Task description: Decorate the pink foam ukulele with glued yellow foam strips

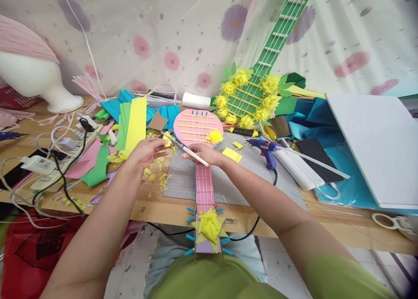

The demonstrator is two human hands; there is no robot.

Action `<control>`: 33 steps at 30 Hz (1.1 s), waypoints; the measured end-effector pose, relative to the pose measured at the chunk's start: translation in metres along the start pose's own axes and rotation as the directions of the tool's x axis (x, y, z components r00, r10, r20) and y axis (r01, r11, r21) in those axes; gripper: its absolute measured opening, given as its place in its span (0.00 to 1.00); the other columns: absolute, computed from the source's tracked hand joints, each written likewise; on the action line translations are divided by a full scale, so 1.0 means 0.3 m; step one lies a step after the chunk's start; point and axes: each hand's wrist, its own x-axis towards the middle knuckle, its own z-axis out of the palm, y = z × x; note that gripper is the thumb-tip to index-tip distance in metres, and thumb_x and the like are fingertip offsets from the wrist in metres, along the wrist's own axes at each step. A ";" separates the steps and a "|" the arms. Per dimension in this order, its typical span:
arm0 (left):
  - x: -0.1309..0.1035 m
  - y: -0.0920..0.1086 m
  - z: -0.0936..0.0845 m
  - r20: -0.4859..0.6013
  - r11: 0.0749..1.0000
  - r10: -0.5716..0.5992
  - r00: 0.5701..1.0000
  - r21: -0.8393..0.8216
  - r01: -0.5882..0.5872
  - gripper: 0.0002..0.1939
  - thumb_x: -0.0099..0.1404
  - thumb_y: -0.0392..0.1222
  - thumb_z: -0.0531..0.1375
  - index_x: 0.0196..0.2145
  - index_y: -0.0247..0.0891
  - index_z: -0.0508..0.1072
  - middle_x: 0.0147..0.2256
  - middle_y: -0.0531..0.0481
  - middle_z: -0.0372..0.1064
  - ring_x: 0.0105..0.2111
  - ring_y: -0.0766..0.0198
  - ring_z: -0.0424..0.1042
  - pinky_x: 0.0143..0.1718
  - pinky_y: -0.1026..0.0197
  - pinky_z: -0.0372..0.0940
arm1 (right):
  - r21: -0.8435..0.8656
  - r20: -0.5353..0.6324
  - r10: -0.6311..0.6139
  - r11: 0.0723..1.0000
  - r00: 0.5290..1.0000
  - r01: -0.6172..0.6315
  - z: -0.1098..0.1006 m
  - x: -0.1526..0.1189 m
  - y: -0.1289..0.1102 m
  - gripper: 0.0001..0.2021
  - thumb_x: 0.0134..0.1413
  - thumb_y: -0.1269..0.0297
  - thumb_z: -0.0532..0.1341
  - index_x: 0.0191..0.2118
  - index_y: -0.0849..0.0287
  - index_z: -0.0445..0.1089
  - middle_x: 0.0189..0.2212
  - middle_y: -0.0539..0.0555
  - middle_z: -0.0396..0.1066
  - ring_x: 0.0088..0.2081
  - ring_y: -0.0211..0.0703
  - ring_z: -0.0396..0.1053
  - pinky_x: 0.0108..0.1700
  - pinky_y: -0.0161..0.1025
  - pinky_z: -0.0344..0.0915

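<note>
My left hand (150, 153) pinches a small piece of yellow crepe paper (167, 138) above the table's near part. My right hand (205, 154) is closed around white-handled scissors (195, 155), seen edge-on, their thin blades pointing left toward the yellow piece. Under my hands lies a pink paper guitar (197, 125) with yellow strips, white strings and a yellow flower (214, 136) on its body. Its neck (205, 188) runs toward me, and the lilac head end, bearing a larger yellow flower (210, 225), sticks out past the table edge. My right hand partly hides the guitar.
A green paper guitar (261, 68) leans against the back curtain. On the grey cutting mat (183, 181) are yellow scraps and a blue glue gun (266, 151). Crepe paper strips (135, 120), cables and a power strip (62, 159) lie left; a white board (375, 151) stands right.
</note>
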 end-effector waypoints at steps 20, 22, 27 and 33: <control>-0.013 -0.010 0.025 0.066 0.985 0.147 0.987 -0.096 -0.141 0.15 0.36 0.40 0.72 0.24 0.32 0.76 0.26 0.49 0.72 0.28 0.66 0.71 0.28 0.65 0.70 | -0.227 0.017 -0.060 0.972 0.998 0.063 -0.018 -0.045 -0.064 0.24 0.50 0.38 0.53 0.28 0.57 0.53 0.24 0.46 0.56 0.27 0.34 0.54 0.30 0.34 0.54; -0.013 -0.009 0.025 0.058 0.986 0.146 0.988 -0.089 -0.141 0.16 0.35 0.41 0.72 0.23 0.32 0.76 0.25 0.49 0.72 0.29 0.66 0.71 0.28 0.64 0.70 | -0.239 0.015 -0.061 0.969 0.998 0.063 -0.019 -0.043 -0.065 0.24 0.49 0.38 0.53 0.28 0.57 0.53 0.24 0.46 0.55 0.27 0.34 0.54 0.30 0.34 0.53; -0.012 -0.006 0.025 0.046 0.989 0.131 0.990 -0.078 -0.127 0.16 0.34 0.41 0.72 0.24 0.32 0.76 0.26 0.48 0.72 0.29 0.66 0.71 0.28 0.65 0.70 | -0.247 0.014 -0.066 0.967 0.998 0.068 -0.020 -0.038 -0.058 0.25 0.48 0.37 0.53 0.27 0.57 0.54 0.23 0.46 0.55 0.27 0.34 0.54 0.30 0.34 0.52; -0.014 -0.007 0.027 0.042 0.988 0.114 0.993 -0.112 -0.109 0.14 0.35 0.39 0.71 0.23 0.33 0.75 0.26 0.49 0.73 0.28 0.67 0.71 0.28 0.65 0.69 | -0.219 -0.031 -0.057 0.974 0.998 0.049 -0.012 -0.034 -0.049 0.25 0.48 0.37 0.54 0.26 0.57 0.54 0.22 0.46 0.57 0.25 0.34 0.55 0.29 0.34 0.52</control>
